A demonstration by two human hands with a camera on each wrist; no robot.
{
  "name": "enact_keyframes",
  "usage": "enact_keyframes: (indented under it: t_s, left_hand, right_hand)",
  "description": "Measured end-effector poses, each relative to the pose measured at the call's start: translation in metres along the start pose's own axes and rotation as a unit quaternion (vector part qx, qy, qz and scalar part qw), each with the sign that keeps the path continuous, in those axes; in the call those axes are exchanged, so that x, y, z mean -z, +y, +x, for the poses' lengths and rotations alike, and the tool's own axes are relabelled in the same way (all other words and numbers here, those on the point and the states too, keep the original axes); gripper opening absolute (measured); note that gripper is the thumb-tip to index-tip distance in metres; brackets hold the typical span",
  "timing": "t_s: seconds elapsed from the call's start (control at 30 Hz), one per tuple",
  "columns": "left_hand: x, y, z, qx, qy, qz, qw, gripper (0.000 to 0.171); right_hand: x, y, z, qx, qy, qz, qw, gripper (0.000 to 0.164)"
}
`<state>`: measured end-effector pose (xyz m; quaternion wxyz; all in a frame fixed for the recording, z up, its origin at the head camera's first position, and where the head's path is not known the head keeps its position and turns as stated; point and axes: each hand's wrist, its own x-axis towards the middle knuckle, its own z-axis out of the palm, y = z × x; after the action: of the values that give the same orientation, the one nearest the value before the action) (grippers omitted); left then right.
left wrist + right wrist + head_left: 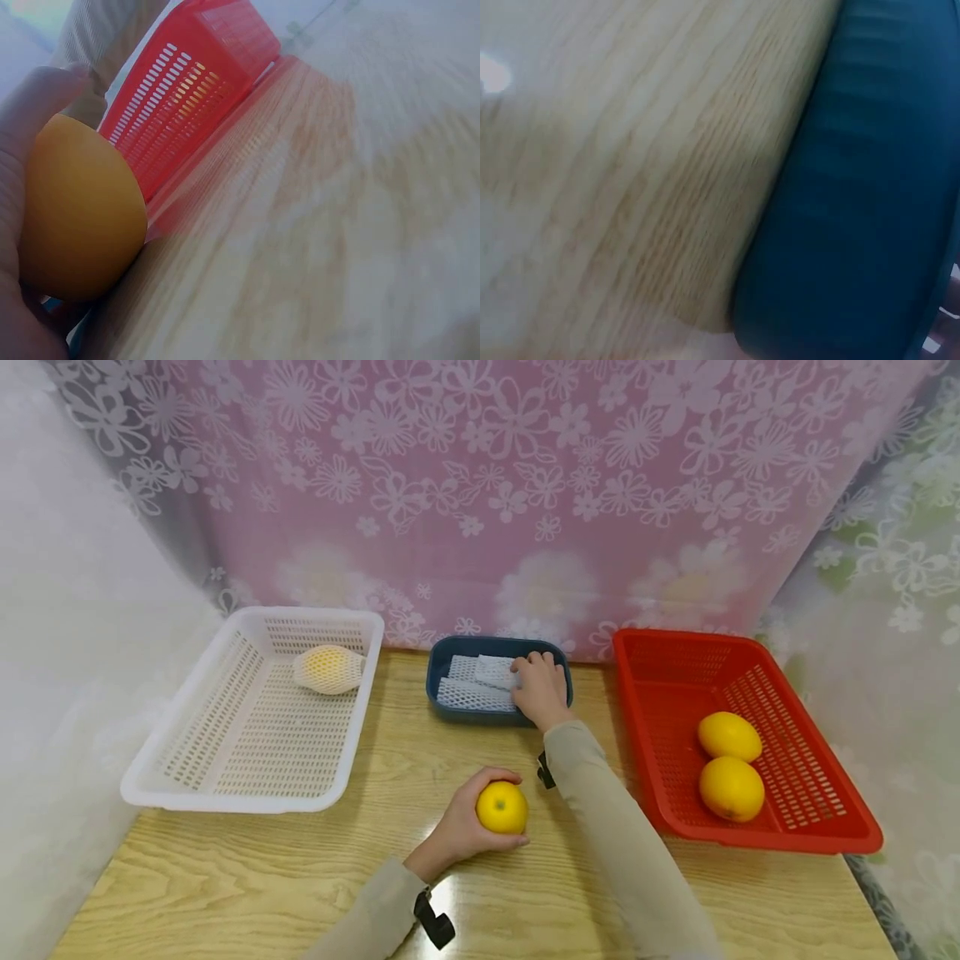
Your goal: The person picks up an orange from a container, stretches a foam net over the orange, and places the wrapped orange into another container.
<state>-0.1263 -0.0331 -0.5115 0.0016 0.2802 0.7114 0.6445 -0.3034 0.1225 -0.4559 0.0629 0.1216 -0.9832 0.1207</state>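
Note:
My left hand [480, 818] holds a yellow orange [502, 807] over the near middle of the table, fingers and thumb curved round its sides. In the left wrist view the orange [82, 210] lies against the palm, close to the tabletop. My right hand [542, 687] reaches into the right end of a small dark blue basket [480, 717], fingers bent down at the white foam net sleeves [474, 695]. Whether it pinches a sleeve I cannot tell. The right wrist view shows mostly the basket's outer wall [847, 187], with a bit of the fingers at the right edge.
At the left stands a white plastic basket [240, 802] with one fruit in a foam net [330, 669] near its back right corner. A red basket [765, 837] at the right holds two yellow oranges [731, 788]. A floral curtain [510, 527] hangs behind the wooden table [247, 877].

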Motion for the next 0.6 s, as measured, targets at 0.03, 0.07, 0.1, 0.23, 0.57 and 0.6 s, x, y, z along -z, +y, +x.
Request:
enact_keyframes:
  t_s: [0.03,0.07,0.1,0.23,0.57,0.6]
  left_hand:
    - [0.0,0.004,0.0,-0.001,-0.001,0.0,1.0,0.075]
    - [0.0,0.008,0.0,-0.004,-0.001,0.001,1.0,0.074]
    - [0.0,0.006,0.0,-0.011,-0.001,0.001,0.9999,0.073]
    - [0.0,-0.009,-0.001,-0.026,0.003,-0.009,0.9996,0.071]
    - [0.001,-0.026,-0.001,-0.039,0.066,-0.059,0.9953,0.038]
    - [0.001,-0.026,-0.001,-0.035,0.073,-0.058,0.995,0.037]
  right_hand:
    - [0.0,0.001,-0.001,0.001,0.011,-0.003,1.0,0.026]
    - [0.0,0.002,-0.001,0.001,0.024,0.0,1.0,0.022]
    - [0.001,0.004,-0.002,0.001,0.037,0.006,0.999,0.02]
    - [0.011,0.008,-0.004,0.002,0.091,0.045,0.995,0.019]
    - [0.053,0.004,-0.01,0.008,0.154,0.125,0.98,0.019]
    - [0.059,0.002,-0.012,0.009,0.161,0.138,0.977,0.018]
